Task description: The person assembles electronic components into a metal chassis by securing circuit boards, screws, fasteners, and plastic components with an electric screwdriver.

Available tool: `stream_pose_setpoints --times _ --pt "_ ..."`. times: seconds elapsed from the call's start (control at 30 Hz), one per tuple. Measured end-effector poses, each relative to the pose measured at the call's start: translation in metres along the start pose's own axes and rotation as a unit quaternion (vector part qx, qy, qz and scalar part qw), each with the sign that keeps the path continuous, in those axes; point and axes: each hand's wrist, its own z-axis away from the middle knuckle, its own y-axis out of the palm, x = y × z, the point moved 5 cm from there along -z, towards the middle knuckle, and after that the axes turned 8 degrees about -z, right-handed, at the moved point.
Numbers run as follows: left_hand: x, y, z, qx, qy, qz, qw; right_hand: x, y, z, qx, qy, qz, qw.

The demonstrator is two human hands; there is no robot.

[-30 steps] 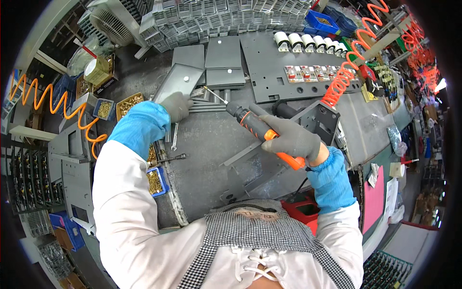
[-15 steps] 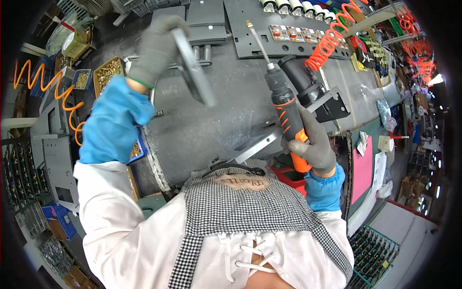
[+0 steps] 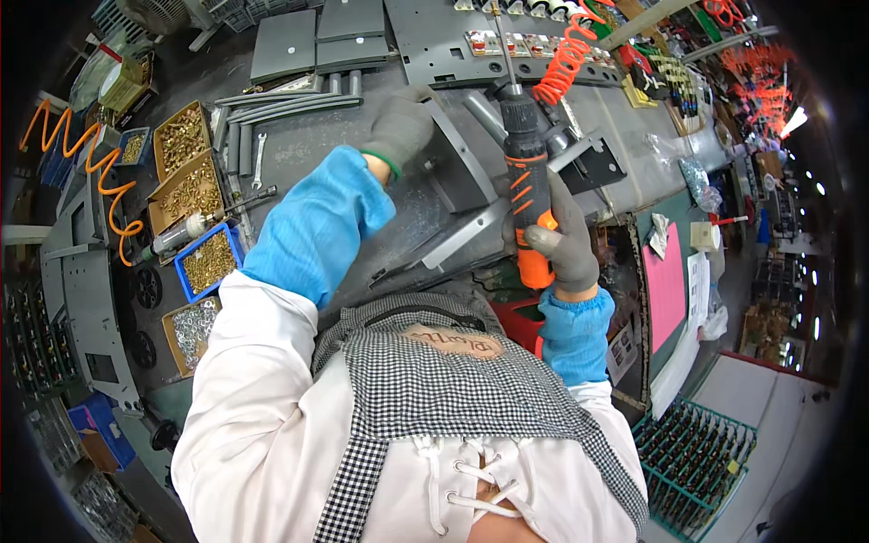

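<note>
My gloved left hand (image 3: 402,128) grips the upper edge of a dark grey flanged metal panel (image 3: 455,167), which stands tilted over the bench. In my gloved right hand (image 3: 570,237) is a black and orange power screwdriver (image 3: 525,167), its long bit pointing away from me. Below the panel lies an angled metal bracket (image 3: 466,237) with a hole in its flange, close to my apron. Just beyond the screwdriver is a black cylindrical part with a bracket (image 3: 593,163), partly hidden by the tool and my right hand.
On the left are bins of brass fittings (image 3: 181,140), a blue bin of small screws (image 3: 210,261), a wrench (image 3: 260,161) and another driver (image 3: 186,233). Grey tubes (image 3: 290,113) and flat panels (image 3: 285,47) lie farther back. An orange coiled hose (image 3: 566,63) hangs at the far right.
My left hand has swung right and nearer with the panel, bringing it beside the screwdriver. The screwdriver has shifted slightly left and points more straight ahead. The view has shifted a little.
</note>
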Motion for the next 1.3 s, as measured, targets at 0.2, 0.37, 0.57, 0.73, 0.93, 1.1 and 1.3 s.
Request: stream_pose_setpoints --times 0.2,0.37,0.57,0.73,0.93,1.1,1.3 --pt "-0.003 -0.024 0.021 -0.002 0.033 0.009 0.999 0.005 0.005 -0.007 0.020 -0.003 0.077 0.997" --pt "-0.032 -0.021 0.067 0.060 -0.033 0.466 0.882 0.004 -0.008 -0.007 0.041 -0.011 0.075 0.996" --pt "-0.083 -0.004 0.089 -0.037 -0.160 0.234 0.958 0.010 -0.019 -0.009 0.097 -0.068 0.127 0.985" --pt "-0.104 0.008 0.107 0.183 -0.236 0.006 0.954 0.004 -0.022 0.003 0.134 -0.087 0.078 0.984" --pt "-0.095 0.020 0.108 0.154 -0.294 -0.026 0.943 0.018 -0.072 0.068 0.087 -0.084 -0.136 0.983" --pt "-0.115 0.026 0.120 0.067 -0.243 0.049 0.967 0.011 -0.135 0.116 0.015 -0.098 -0.134 0.986" --pt "-0.113 0.033 0.117 0.056 -0.238 0.003 0.970 -0.028 -0.160 0.167 0.014 0.008 -0.118 0.993"
